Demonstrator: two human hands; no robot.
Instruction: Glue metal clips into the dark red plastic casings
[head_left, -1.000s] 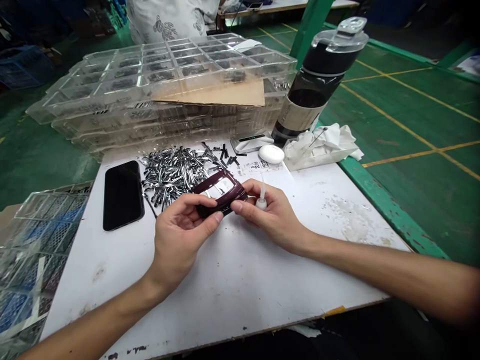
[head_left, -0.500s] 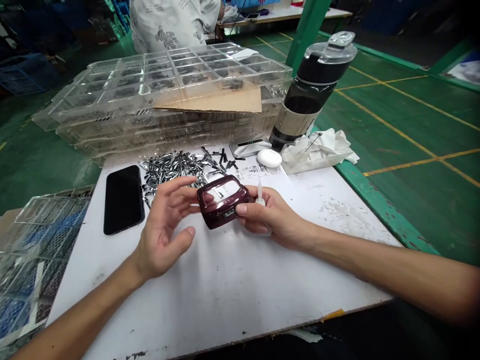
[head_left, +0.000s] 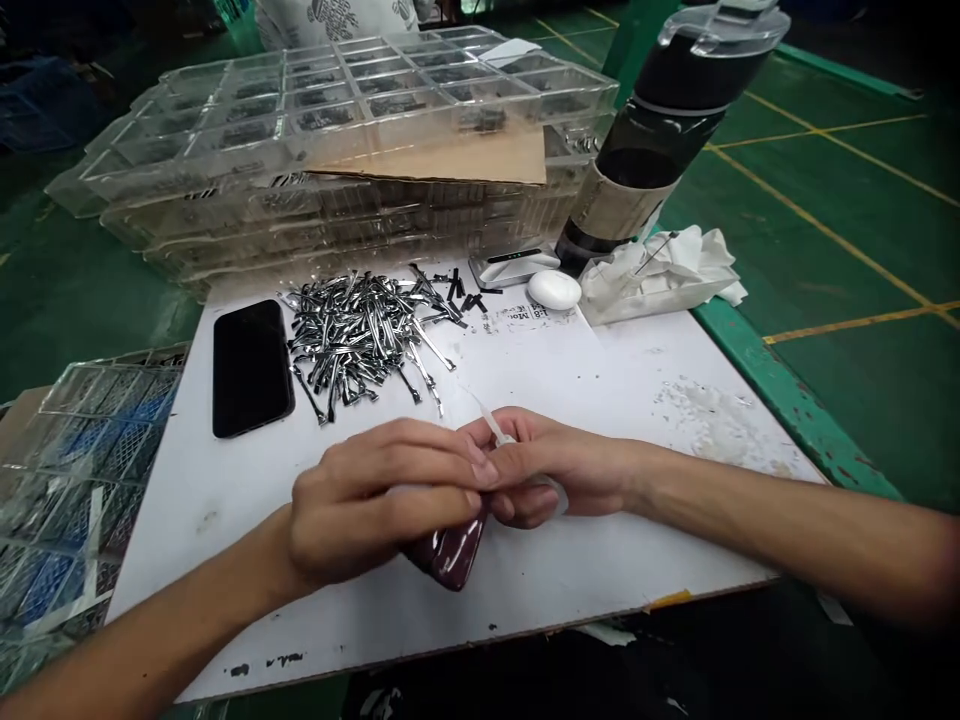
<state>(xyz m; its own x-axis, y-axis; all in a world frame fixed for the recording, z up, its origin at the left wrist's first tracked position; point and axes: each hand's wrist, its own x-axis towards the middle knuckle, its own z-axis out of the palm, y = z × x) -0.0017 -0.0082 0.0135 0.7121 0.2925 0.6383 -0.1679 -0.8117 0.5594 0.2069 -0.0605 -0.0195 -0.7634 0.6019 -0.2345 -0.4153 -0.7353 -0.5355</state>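
Observation:
A glossy dark red model car body [head_left: 456, 558] is tilted above the white tabletop, mostly hidden by fingers. Over its top, my left hand [head_left: 382, 500] is closed, thumb and fingers wrapped around it. My right hand [head_left: 544, 460] is closed on a small translucent bottle [head_left: 556, 490] with a thin white nozzle, which points up and left between the hands. The fingertips of both hands meet at the car body's right side. Beyond the hands lies a heap of small chrome parts with black ends [head_left: 360, 335].
To the left lies a black phone [head_left: 251, 368]. Clear compartment trays [head_left: 300, 200] are stacked at the back, with cardboard [head_left: 442, 160] on them. A dark drinking bottle [head_left: 637, 170], white oval case [head_left: 555, 290], silver device [head_left: 510, 265] and crumpled tissue [head_left: 667, 275] stand back right.
My left hand has come from open beside the car body to wrapped over it. The car body has moved lower and turned. My right hand still holds the nozzle bottle.

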